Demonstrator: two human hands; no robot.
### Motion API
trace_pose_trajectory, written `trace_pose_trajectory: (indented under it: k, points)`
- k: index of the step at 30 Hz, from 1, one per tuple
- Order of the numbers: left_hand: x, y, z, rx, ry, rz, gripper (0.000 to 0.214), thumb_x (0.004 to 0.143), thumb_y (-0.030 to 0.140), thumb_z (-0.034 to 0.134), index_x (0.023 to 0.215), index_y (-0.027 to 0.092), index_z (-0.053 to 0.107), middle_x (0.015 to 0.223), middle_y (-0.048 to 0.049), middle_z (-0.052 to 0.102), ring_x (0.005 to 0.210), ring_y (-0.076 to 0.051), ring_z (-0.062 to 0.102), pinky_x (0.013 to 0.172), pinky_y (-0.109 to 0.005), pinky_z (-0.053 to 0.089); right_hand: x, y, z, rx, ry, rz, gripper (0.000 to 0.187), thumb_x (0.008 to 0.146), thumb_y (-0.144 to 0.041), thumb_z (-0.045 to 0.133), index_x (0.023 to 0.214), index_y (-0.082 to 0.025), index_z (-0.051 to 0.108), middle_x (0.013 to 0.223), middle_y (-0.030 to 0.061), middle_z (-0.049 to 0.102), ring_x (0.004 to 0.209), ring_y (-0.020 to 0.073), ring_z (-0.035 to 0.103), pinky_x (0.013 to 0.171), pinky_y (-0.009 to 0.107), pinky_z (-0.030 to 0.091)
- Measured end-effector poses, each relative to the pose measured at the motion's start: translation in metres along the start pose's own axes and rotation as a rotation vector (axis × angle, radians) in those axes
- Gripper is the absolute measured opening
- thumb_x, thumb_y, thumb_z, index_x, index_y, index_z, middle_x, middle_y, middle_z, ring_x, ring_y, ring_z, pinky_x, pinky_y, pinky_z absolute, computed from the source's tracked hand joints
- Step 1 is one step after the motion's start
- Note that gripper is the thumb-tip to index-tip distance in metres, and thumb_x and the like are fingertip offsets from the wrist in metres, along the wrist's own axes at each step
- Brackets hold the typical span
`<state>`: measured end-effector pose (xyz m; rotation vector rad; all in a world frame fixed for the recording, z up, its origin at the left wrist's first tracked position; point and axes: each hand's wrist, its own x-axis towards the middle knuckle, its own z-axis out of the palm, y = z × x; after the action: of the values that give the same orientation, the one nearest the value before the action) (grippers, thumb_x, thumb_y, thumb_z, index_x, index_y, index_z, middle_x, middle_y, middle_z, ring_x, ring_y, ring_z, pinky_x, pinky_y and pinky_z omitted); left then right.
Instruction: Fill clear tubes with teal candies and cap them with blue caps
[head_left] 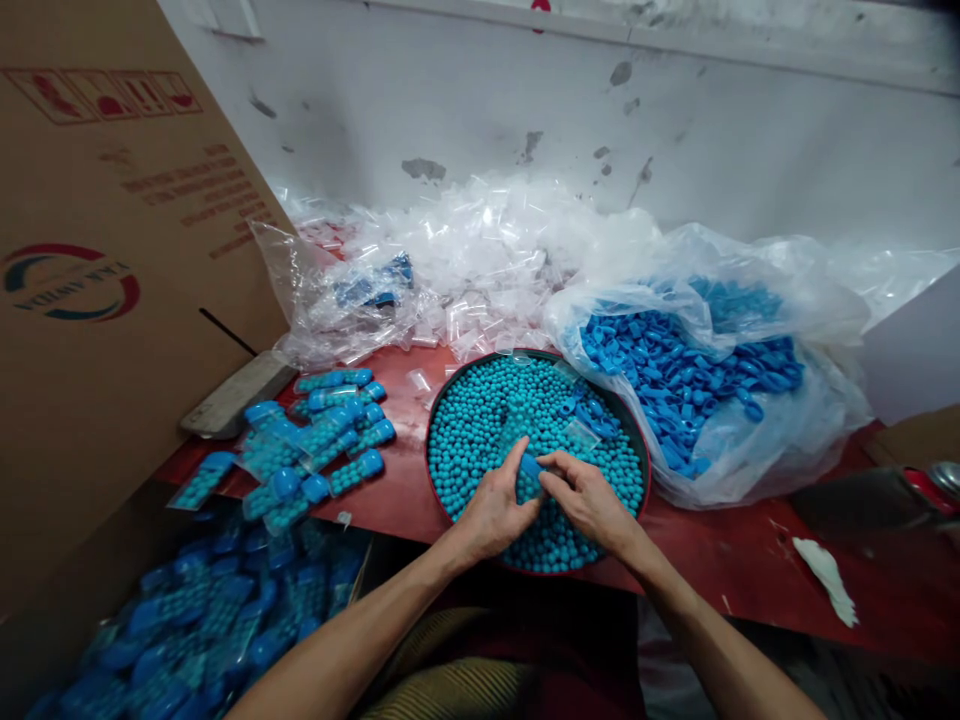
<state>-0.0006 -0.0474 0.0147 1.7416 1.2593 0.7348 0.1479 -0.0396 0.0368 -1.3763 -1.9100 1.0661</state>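
Observation:
A round red-rimmed tray (640, 452) full of small blue beads sits on the red table. Over its near half my left hand (496, 508) and my right hand (587, 502) meet, fingers pinched together around a small clear tube with a blue cap (531, 466). The tube is mostly hidden by my fingers. A few blue caps and clear tubes lie on the beads further back.
A clear bag of blue caps (679, 375) lies right of the tray. Behind is a heap of empty clear tubes (480, 260). Filled capped tubes (322, 440) lie to the left and in a bin (202, 620) below. A large cardboard box (105, 270) stands left.

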Motion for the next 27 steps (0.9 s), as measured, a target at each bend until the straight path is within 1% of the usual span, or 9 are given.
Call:
trace_pose_trajectory:
  k: [5,8,10,15,18,20,23,25,27]
  points:
    - [-0.001,0.003,-0.002,-0.059,-0.006,-0.011,0.068,0.072,0.024,0.049,0.132,0.009,0.02,0.077,-0.0023,0.058,0.062,-0.013,0.051,0.064,-0.026,0.043,-0.006,0.002,0.007,0.053,0.081,-0.005,0.029,0.08,-0.03,0.044,0.102,-0.018,0.06,0.092,0.0048,0.064,0.085,0.0175,0.058,0.077,0.029,0.043]
    - [-0.001,0.002,-0.002,-0.088,-0.011,-0.013,0.068,0.072,0.025,0.05,0.131,0.009,0.021,0.077,-0.0022,0.056,0.068,-0.014,0.051,0.068,-0.027,0.042,-0.009,0.004,0.01,0.034,0.116,-0.012,0.03,0.081,-0.031,0.043,0.101,-0.018,0.062,0.09,0.0051,0.065,0.083,0.0178,0.059,0.076,0.028,0.044]
    - [-0.001,0.002,-0.002,-0.109,-0.012,-0.021,0.068,0.072,0.025,0.051,0.131,0.011,0.021,0.076,-0.0011,0.055,0.065,-0.012,0.049,0.067,-0.026,0.041,-0.011,0.005,0.01,-0.045,0.109,-0.077,0.029,0.082,-0.03,0.042,0.097,-0.018,0.063,0.085,0.0054,0.065,0.077,0.0168,0.059,0.071,0.026,0.044]
    - [-0.003,0.004,-0.003,-0.137,-0.031,-0.019,0.065,0.067,0.018,0.055,0.127,0.019,0.028,0.071,0.0039,0.048,0.056,-0.009,0.041,0.057,-0.021,0.036,-0.01,0.005,-0.004,-0.242,-0.028,-0.241,0.025,0.085,-0.025,0.039,0.084,-0.016,0.063,0.061,0.0015,0.057,0.056,0.0113,0.051,0.056,0.021,0.037]
    - [-0.003,0.005,-0.004,-0.144,-0.064,-0.015,0.051,0.067,0.017,0.055,0.115,0.02,0.039,0.066,0.0054,0.046,0.058,-0.009,0.042,0.057,-0.021,0.035,-0.007,0.005,-0.01,-0.307,-0.115,-0.283,0.027,0.086,-0.022,0.037,0.071,-0.015,0.059,0.056,-0.001,0.051,0.052,0.0089,0.047,0.053,0.02,0.034]
    - [-0.002,0.005,-0.004,-0.149,-0.081,-0.013,0.038,0.067,0.018,0.055,0.104,0.019,0.043,0.064,0.006,0.045,0.058,-0.009,0.042,0.056,-0.02,0.034,-0.005,0.005,-0.01,-0.386,-0.158,-0.307,0.027,0.085,-0.021,0.037,0.069,-0.015,0.057,0.057,-0.0006,0.05,0.053,0.0094,0.046,0.054,0.02,0.034]
    - [-0.001,0.003,-0.005,-0.149,-0.017,-0.03,0.031,0.068,0.021,0.055,0.097,0.019,0.044,0.064,0.0061,0.045,0.059,-0.009,0.042,0.057,-0.02,0.034,-0.004,0.006,-0.009,-0.395,-0.162,-0.304,0.021,0.084,-0.021,0.038,0.088,-0.014,0.058,0.072,0.0045,0.056,0.067,0.0134,0.052,0.063,0.024,0.04]
    - [0.0,0.003,-0.005,-0.16,0.016,-0.055,0.031,0.068,0.021,0.054,0.098,0.02,0.043,0.064,0.0061,0.045,0.058,-0.009,0.042,0.056,-0.02,0.034,-0.003,0.006,-0.014,-0.243,-0.185,-0.268,0.026,0.082,-0.022,0.042,0.104,-0.015,0.054,0.088,0.0073,0.057,0.078,0.0149,0.053,0.07,0.027,0.042]
    - [0.001,0.002,-0.005,-0.186,-0.019,-0.06,0.032,0.069,0.022,0.053,0.099,0.02,0.043,0.064,0.0061,0.045,0.058,-0.009,0.042,0.055,-0.02,0.034,-0.003,0.006,-0.022,0.007,-0.237,-0.15,0.031,0.08,-0.023,0.043,0.11,-0.018,0.051,0.094,0.006,0.056,0.073,0.013,0.055,0.069,0.027,0.045]
